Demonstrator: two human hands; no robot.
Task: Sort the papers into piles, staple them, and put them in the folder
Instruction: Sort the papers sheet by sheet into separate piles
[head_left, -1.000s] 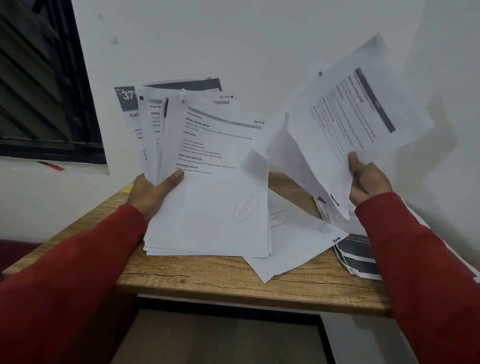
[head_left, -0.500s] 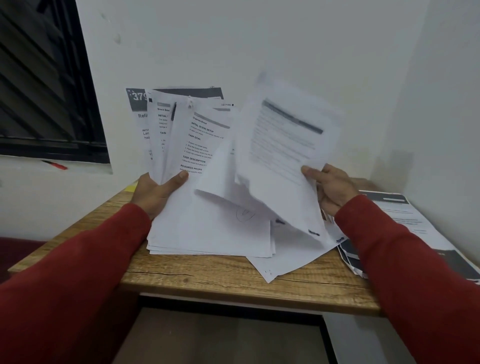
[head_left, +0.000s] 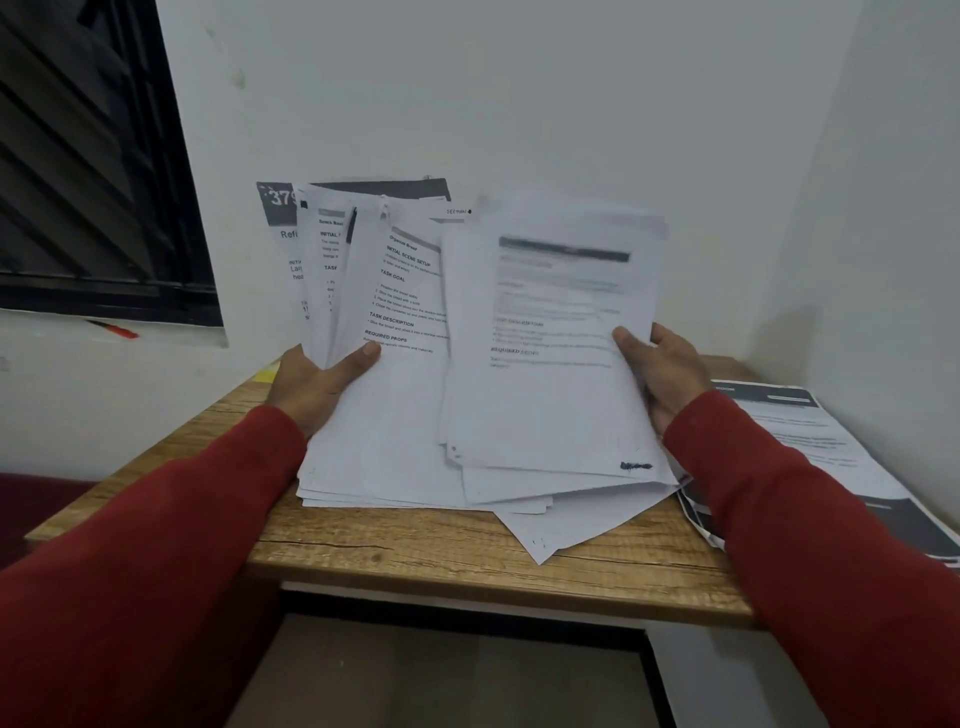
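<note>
In a white-walled corner, a wooden table (head_left: 395, 551) fills the lower frame, its near edge facing the camera. A dark louvred window (head_left: 88, 171) stands to the left, with a red pen (head_left: 115, 329) lying on the sill below it. Against the right wall, a pile of printed sheets with dark bands (head_left: 810, 441) lies flat on the table, partly hidden by the person's right red sleeve (head_left: 810, 545). At centre, a fanned sheaf of papers (head_left: 384, 322) stands upright, its lower edge resting on loose sheets (head_left: 561, 525) spread on the tabletop. The left hand (head_left: 317, 384) grips the sheaf, thumb pressed across the front page. The right hand (head_left: 660, 374) pinches a blurred sheet (head_left: 550, 353) by its right edge, overlapping the sheaf. A yellow scrap (head_left: 268, 373) peeks out behind the left hand.
</note>
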